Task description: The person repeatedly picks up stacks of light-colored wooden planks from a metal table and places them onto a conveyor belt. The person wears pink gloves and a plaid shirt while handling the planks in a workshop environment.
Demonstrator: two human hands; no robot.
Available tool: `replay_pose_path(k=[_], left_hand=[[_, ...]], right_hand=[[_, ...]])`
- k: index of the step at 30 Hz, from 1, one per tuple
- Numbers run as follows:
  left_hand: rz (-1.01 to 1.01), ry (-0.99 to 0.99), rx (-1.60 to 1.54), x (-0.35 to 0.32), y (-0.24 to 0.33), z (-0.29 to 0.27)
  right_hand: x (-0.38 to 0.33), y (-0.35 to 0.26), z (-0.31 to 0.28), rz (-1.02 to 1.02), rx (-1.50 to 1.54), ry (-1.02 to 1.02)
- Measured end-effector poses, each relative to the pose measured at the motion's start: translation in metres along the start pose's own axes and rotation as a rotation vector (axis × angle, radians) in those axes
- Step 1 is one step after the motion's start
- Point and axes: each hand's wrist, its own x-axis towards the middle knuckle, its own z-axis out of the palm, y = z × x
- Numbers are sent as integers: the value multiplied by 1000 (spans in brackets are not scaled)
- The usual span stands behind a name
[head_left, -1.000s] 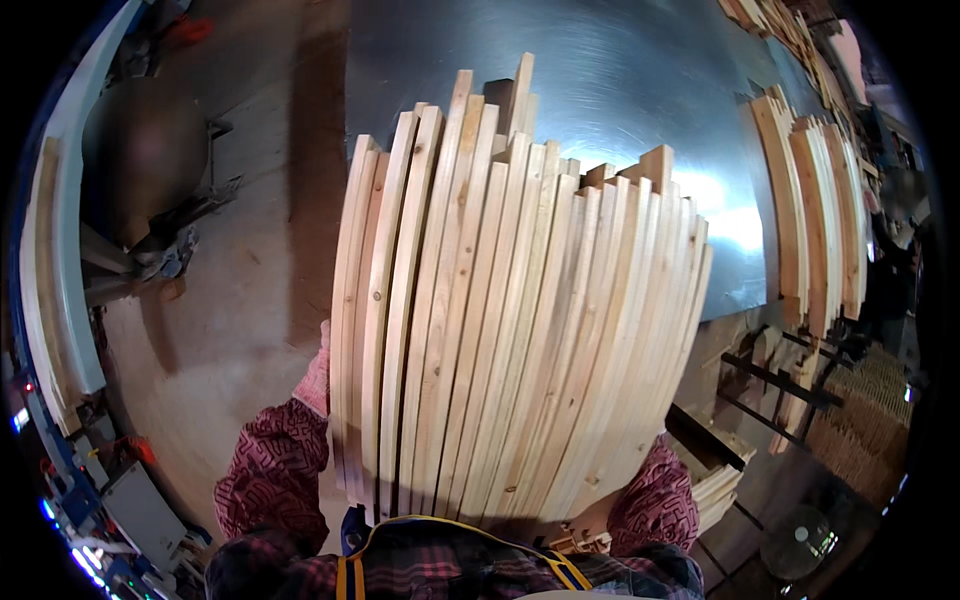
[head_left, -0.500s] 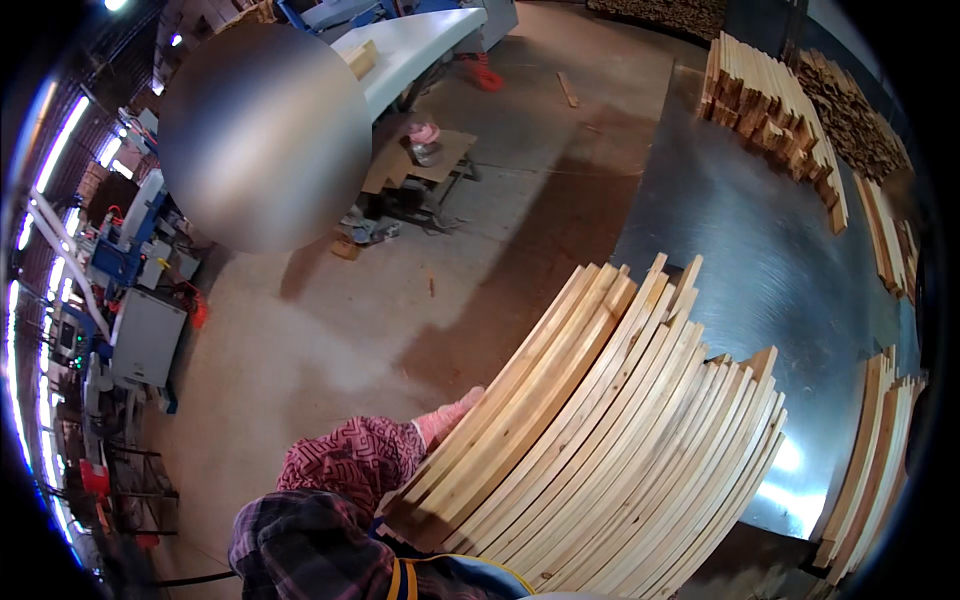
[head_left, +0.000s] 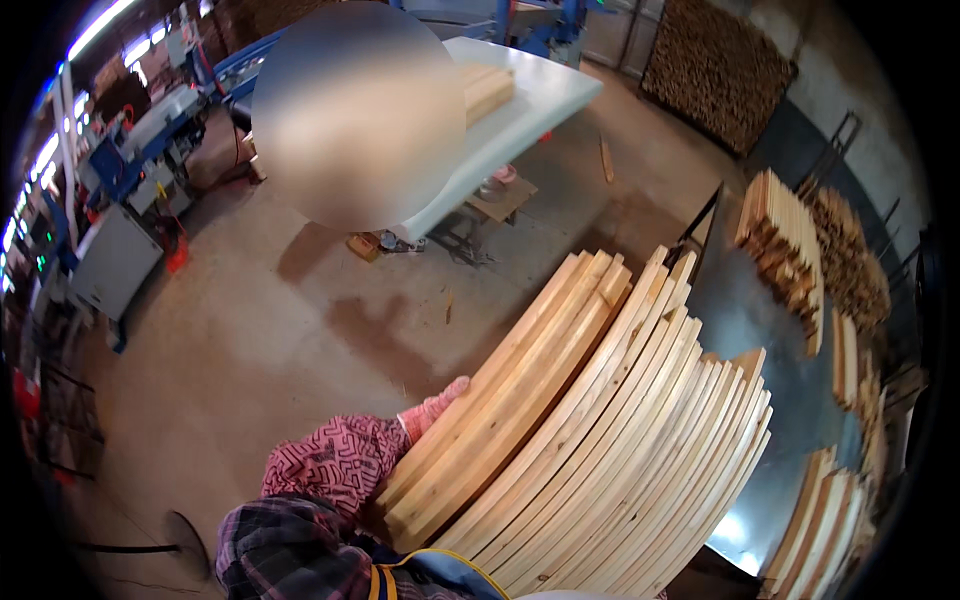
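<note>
A wide bundle of long pale wooden strips (head_left: 590, 440) spreads across the lower middle of the view, side by side, with uneven far ends. My left hand (head_left: 435, 406), in a pink glove, grips the bundle's left edge. Its fingers lie along the outermost strip, and part of the hand is hidden by the wood. A patterned pink sleeve covers that forearm, with dark plaid cloth nearer me. My right hand is out of sight; the strips cover the area at right where it could be.
A shiny metal-topped table (head_left: 725, 285) stands to the right, bearing stacked wooden strips (head_left: 780, 240) and further strips (head_left: 820, 520) near its front. Ahead is a white-topped table (head_left: 530, 90) with wood on it, partly hidden by a round blurred patch. Machinery (head_left: 115, 255) lines the left.
The view has swung, so the metal table sits further right and the white table looks nearer. The bundle and my left hand have shifted slightly left in the picture, the grip unchanged.
</note>
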Motion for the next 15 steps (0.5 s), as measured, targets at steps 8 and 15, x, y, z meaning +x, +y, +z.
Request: replay_pose_path(k=[8,15], left_hand=[[401,-154,-218,-152,-23,-77],[720,299,-472,-345,-308,-139]], right_hand=[[-55,29,3,-201,-214,21],[-43,63,7,-431,-292,-175]])
